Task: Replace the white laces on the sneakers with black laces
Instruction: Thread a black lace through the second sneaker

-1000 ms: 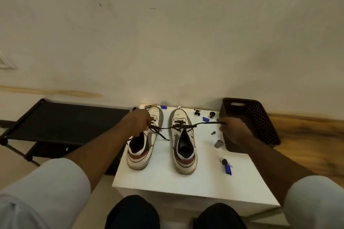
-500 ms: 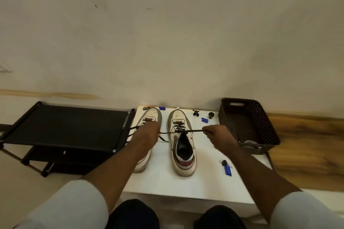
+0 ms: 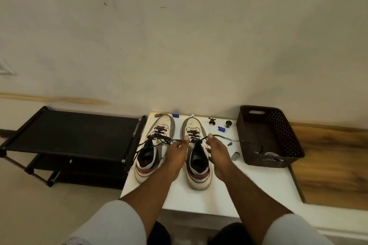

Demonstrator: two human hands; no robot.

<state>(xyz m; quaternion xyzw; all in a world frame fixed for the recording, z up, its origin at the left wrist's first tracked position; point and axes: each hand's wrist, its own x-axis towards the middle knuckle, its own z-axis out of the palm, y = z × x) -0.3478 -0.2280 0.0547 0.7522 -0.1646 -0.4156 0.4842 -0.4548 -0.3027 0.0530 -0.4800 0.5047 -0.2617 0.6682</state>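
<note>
**Black lace held taut over the right sneaker**

A black lace (image 3: 196, 141) is threaded through the right sneaker (image 3: 196, 153) on the white worktop (image 3: 249, 185), its ends pulled out to either side. One end is pinched by the left hand (image 3: 176, 152), the other by the right hand (image 3: 216, 150). Just beside it the left sneaker (image 3: 154, 145) is seen, laced in black with loose ends. A brown basket (image 3: 268, 135) is set at the right, a black rack (image 3: 75, 137) on the floor at the left.
</note>
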